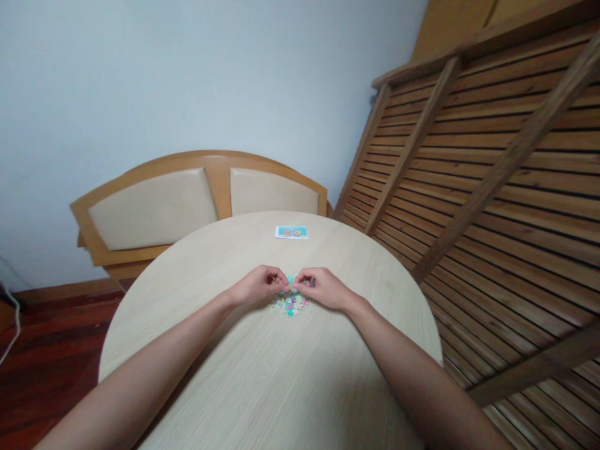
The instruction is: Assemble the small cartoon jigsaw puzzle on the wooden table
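A small heap of jigsaw puzzle pieces, in turquoise, pink and pale tones, lies on the round table. Just over the heap, my left hand is closed in a pinch, thumb against fingertips. My right hand mirrors it from the other side, also pinching. The fingertips of both hands nearly meet, and a small puzzle piece seems to be held between them. Its outline is mostly covered by my fingers. Several pieces show below and between the hands.
Beyond the hands, a small picture card with a turquoise print lies on the pale wooden table. A padded headboard stands behind the table. To the right leans a large slatted wooden frame. A white cable hangs at far left.
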A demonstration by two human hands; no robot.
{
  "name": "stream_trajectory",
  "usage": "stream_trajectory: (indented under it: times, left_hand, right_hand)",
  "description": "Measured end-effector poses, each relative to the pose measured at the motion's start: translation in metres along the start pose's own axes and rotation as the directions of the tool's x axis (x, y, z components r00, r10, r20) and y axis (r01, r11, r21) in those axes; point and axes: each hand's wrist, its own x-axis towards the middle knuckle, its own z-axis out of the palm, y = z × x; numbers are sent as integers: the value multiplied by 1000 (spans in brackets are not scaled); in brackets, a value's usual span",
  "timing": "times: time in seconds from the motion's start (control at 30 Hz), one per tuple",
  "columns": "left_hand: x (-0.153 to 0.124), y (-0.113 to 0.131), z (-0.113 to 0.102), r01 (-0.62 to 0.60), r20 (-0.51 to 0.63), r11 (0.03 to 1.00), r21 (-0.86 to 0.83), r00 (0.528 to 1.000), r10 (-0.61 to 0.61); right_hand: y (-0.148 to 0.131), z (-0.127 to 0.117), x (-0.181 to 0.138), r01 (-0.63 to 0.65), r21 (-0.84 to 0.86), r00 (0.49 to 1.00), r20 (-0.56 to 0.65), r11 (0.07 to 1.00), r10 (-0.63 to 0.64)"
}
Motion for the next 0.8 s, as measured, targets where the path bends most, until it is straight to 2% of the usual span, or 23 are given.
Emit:
stream_trajectory:
  times: [0.13, 0.2, 0.37, 0.53, 0.7, 0.8]
  left_hand:
    - [2, -7, -10, 20, -86, 994, 107, 996, -11]
    - [3, -11, -18, 52, -118, 988, 148, 992, -35]
    - [6, -22, -34, 144, -242, 972, 183, 965, -97]
    - [7, -30, -40, 139, -344, 965, 223, 937, -56]
    - [10, -40, -41, 118, -429, 974, 192, 903, -24]
    - [11, -44, -41, 111, -456, 963, 247, 890, 15]
  right_hand:
    - [15, -16, -3, -112, -61, 990, -89, 992, 107]
    - [23, -25, -5, -181, -147, 975, -155, 972, 159]
    - [36, -42, -12, -334, -375, 934, -256, 865, 250]
    - [40, -46, -15, -364, -521, 932, -208, 772, 298]
    - [41, -44, -14, -322, -574, 945, -141, 753, 296]
    - [40, -43, -13, -319, -579, 944, -128, 751, 303]
